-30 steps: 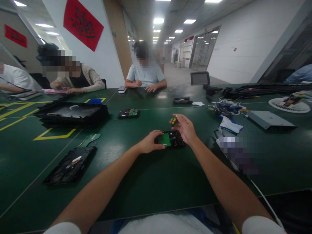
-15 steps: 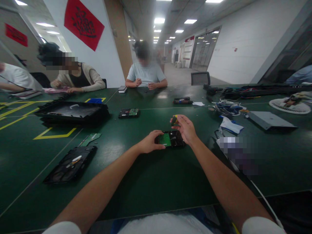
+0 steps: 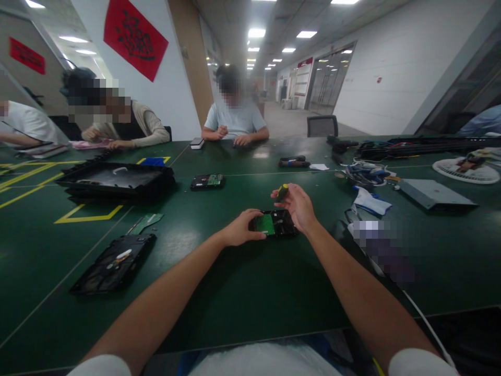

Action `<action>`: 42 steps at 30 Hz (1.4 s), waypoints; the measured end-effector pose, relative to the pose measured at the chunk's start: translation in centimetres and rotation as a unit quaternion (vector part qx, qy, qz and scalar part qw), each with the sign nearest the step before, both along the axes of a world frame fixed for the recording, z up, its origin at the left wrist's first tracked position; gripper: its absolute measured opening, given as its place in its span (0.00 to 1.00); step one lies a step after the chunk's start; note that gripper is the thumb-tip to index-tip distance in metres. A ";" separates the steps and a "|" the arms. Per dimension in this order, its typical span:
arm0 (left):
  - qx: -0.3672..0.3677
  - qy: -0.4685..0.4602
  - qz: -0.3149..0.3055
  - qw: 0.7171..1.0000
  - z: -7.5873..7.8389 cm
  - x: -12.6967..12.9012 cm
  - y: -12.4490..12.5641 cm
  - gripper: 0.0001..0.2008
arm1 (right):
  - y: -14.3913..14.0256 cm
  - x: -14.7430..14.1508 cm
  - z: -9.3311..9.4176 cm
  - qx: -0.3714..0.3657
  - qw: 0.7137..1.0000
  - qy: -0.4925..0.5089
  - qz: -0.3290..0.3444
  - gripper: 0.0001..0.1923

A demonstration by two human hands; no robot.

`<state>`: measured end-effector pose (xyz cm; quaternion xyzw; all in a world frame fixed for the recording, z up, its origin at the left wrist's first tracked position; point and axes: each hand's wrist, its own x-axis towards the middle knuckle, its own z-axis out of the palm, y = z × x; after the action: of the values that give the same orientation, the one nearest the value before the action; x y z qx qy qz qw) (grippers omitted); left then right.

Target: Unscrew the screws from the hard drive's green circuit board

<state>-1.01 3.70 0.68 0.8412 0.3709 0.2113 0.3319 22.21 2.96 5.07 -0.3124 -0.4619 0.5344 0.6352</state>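
A hard drive (image 3: pixel 282 223) lies on the green table in front of me, its green circuit board facing up on the left half and dark casing on the right. My left hand (image 3: pixel 243 227) grips its left end, thumb at the near edge and fingers at the far edge. Above the drive's right half, my right hand (image 3: pixel 297 204) is closed round a screwdriver (image 3: pixel 282 193) with a dark and yellow handle, held roughly upright. The screwdriver's tip is too hard to make out against the drive.
Another hard drive (image 3: pixel 207 181) lies beyond my left hand. On the left are black trays (image 3: pixel 117 177), a black casing (image 3: pixel 113 263) and a loose circuit board (image 3: pixel 145 223). A metal box (image 3: pixel 436 194), a glove (image 3: pixel 371 201) and cables lie right. Co-workers sit opposite.
The screwdriver's handle and the fingers of my right hand have turned slightly. My left hand and the hard drive stay in place. The co-worker opposite has shifted a hand.
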 end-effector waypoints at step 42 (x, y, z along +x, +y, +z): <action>0.019 -0.007 -0.006 1.000 -0.5 -0.1 0.3 0.41 | 0.3 0.1 -0.1 0.017 1.000 -0.002 0.000 0.18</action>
<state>-1.11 4.01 0.14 0.8480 0.3593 0.2223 0.3201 22.32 3.30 4.96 -0.3028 -0.4724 0.5260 0.6391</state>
